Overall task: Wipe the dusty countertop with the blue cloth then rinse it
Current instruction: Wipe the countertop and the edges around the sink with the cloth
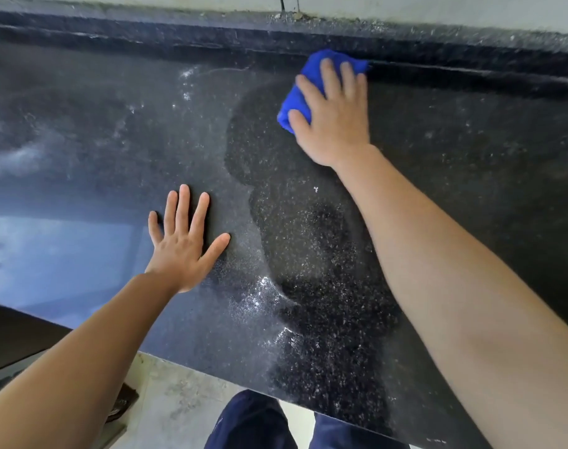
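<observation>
The dark speckled countertop [114, 140] fills almost all of your view, with a grey film of dust across its left half. Down its middle runs a darker, cleaner patch [308, 254] with a wavy edge, where the stone's flecks show sharply. A raised ledge [438, 47] lines the back of the counter, gritty along its top. Below the counter's front edge you can see pale floor [179, 400] and your legs in dark blue trousers [256, 422].

Your right hand [336, 124] reaches to the far side of the counter and presses flat on the blue cloth [297, 102] – fingers straight and slightly spread over it, thumb lying along its near left edge. The cloth is bunched under your palm, its far end touching the foot of the ledge.

Your left hand [182, 251] rests palm down on the dusty part, fingers splayed wide and holding nothing – just left of the clean patch's edge. A tiny white speck [315, 189] sits inside the patch.
</observation>
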A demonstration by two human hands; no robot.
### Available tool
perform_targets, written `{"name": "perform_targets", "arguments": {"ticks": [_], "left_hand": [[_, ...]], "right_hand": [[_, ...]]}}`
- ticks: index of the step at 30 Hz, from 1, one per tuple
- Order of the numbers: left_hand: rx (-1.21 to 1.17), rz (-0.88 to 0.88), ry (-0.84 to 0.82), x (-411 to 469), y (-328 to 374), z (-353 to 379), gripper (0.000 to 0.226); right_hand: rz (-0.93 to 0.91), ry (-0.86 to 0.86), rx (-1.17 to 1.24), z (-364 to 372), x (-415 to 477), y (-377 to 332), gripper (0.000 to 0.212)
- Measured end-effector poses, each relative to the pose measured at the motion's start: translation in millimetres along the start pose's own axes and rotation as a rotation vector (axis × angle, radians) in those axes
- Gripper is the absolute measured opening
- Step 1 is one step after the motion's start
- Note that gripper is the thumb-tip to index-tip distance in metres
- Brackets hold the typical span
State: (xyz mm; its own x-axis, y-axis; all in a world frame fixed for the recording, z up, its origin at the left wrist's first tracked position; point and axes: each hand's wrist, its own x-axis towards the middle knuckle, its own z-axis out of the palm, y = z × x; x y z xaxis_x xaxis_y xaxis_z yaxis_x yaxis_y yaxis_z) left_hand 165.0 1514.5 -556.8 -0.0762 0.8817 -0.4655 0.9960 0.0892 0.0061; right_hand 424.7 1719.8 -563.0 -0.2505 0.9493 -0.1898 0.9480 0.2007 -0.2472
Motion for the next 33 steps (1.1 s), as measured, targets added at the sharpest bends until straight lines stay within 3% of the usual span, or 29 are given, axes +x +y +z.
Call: {"name": "perform_targets", "arguments": {"ticks": [5,8,13,19,23,29,33], "left_hand": [[0.006,-0.007,-0.035,3.5,-1.8,-2.2,0.084],[-0.004,0.038,0.033,5.8,-7.6,-10.6,0.088],[-0.112,0.013,0.149,37.9,-50.1,-34.1,0.095],[-0.083,0.006,0.041,79.7,-113.7,-49.8,0.119],[-0.056,0.063,-0.021,82.8,-116.2,-50.7,0.128],[-0.05,0.126,-0.002,84.5,-125.3,-48.5,0.131],[-0.045,0.133,-0.014,86.4,-125.9,-48.9,0.13]], "right_hand": [[-0.145,-0.136,0.006,-1.5,23.2,-50.6,0.064],[-0.15,-0.066,0.017,4.5,-1.0,-24.6,0.063],[0.055,0.009,0.039,7.6,-34.3,26.8,0.065],[0.216,0.004,0.035,9.8,-23.0,1.3,0.063],[0.321,-0.001,0.047,12.2,1.6,-55.1,0.062],[0.075,-0.036,0.0,38.5,73.7,-219.9,0.06],[-0.078,-0.078,-0.042,47.1,98.5,-274.3,0.06]]}}
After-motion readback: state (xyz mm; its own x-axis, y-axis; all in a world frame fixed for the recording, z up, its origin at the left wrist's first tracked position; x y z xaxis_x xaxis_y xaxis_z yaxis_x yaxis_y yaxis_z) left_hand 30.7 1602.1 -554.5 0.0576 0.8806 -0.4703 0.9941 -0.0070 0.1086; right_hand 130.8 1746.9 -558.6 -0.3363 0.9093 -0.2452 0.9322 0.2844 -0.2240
